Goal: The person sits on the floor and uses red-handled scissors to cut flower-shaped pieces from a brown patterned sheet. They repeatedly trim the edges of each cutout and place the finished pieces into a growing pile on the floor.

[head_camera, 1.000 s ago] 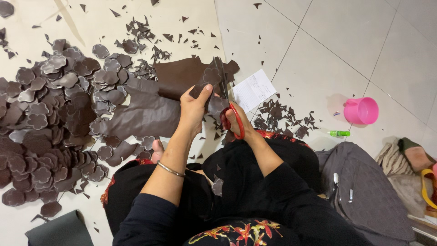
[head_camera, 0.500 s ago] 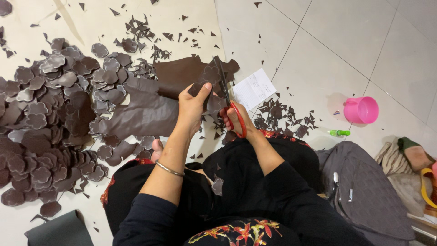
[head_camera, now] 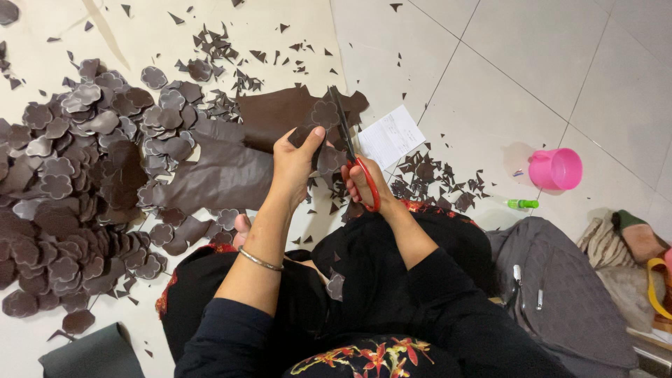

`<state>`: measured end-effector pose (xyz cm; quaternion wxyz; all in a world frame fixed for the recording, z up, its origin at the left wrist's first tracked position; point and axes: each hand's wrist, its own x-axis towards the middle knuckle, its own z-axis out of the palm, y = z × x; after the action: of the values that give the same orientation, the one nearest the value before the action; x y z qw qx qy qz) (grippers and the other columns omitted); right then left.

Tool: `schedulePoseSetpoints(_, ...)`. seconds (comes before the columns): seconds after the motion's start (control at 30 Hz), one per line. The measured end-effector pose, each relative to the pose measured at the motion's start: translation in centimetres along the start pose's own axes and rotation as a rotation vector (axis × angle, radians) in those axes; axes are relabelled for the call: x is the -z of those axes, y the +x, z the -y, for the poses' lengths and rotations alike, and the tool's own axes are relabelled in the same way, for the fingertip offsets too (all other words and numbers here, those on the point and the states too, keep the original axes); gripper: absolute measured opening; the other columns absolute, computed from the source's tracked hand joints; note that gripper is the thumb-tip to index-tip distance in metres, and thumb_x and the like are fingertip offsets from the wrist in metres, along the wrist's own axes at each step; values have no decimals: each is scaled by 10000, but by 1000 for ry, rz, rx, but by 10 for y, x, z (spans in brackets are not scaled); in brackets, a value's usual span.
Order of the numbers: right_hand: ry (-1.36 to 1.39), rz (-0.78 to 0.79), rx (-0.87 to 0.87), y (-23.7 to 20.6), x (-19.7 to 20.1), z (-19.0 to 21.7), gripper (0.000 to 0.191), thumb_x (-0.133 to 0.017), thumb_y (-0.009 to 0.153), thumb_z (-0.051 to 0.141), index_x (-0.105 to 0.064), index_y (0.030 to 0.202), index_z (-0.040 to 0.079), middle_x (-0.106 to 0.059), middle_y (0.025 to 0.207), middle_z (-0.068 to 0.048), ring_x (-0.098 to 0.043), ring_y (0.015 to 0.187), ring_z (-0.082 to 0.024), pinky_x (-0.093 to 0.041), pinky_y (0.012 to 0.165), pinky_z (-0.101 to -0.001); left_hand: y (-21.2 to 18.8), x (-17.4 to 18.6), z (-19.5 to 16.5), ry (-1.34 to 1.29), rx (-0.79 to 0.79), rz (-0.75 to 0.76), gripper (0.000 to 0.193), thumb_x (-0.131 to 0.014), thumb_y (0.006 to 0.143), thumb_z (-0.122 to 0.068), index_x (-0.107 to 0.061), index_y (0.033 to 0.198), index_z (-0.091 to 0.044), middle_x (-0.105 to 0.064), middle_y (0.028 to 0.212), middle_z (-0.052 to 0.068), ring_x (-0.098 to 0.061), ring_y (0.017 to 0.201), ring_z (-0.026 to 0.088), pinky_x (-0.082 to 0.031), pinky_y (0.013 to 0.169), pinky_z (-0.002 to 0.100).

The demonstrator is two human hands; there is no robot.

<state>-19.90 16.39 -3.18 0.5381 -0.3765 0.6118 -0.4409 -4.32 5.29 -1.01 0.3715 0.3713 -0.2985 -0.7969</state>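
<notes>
Both busy: left hand (head_camera: 297, 159) pinching brown leather piece (head_camera: 323, 129); right hand (head_camera: 362, 183) gripping red scissors (head_camera: 353, 155) alongside.

Scissor blades (head_camera: 341, 122) now farther up into the brown sheet (head_camera: 280, 115) (right hand (head_camera: 364, 183) slightly forward).

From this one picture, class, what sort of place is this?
Likely a home craft space on a tiled floor: heaped brown flower-shaped cutouts, scattered offcuts, red-handled scissors in the right hand.
</notes>
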Motion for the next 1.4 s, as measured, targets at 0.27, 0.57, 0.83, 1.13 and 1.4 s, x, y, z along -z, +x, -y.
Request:
schedulePoseSetpoints(0.27, 61, -29, -17, 0, -4, -2, 937, -595, 601, 935, -557, 933, 60, -506, 669, 27, -501, 498, -52, -435, 414, -204, -3, -3, 3, -16, 6, 24, 158, -717, 955, -173, -674, 901, -31, -719, 802, 66, -657, 646, 126, -521, 563, 269)
schedulePoseSetpoints(0.57, 85, -46, -7, -1, -4, -4, 913, -580, 645, 928, -548, 911, 56, -497, 650, 24, -480, 472, -52, -408, 384, -205, -4, -3, 2, -53, 39, 18, 164, -719, 947, -184, -666, 901, -35, -719, 794, 68, -681, 654, 141, -568, 576, 288)
schedulePoseSetpoints(0.83, 141, -15, -108, 7, 14, 6, 887, -591, 764, 866, -593, 1019, 17, -461, 723, 27, -467, 544, -59, -413, 452, -227, -1, 5, -10, 67, 15, -5, 141, -710, 929, -154, -679, 877, -27, -705, 759, 52, -654, 624, 128, -538, 565, 271)
schedulePoseSetpoints(1.13, -69, 109, 44, 4, 15, 16, 1151, -511, 600, 1021, -648, 1135, 11, -454, 784, 54, -527, 632, -48, -475, 529, -209, -6, 11, -34, 354, -8, 56, 122, -695, 907, -120, -700, 854, -11, -656, 701, 6, -572, 581, 77, -464, 530, 249)
schedulePoseSetpoints(1.4, -130, 162, 73, 4, 16, 21, 1172, -464, 570, 1049, -659, 1113, 29, -457, 751, 48, -529, 619, -50, -474, 533, -212, -10, 10, -42, 385, 2, 77, 131, -694, 893, -112, -690, 809, -11, -642, 674, -6, -556, 562, 67, -461, 510, 251)
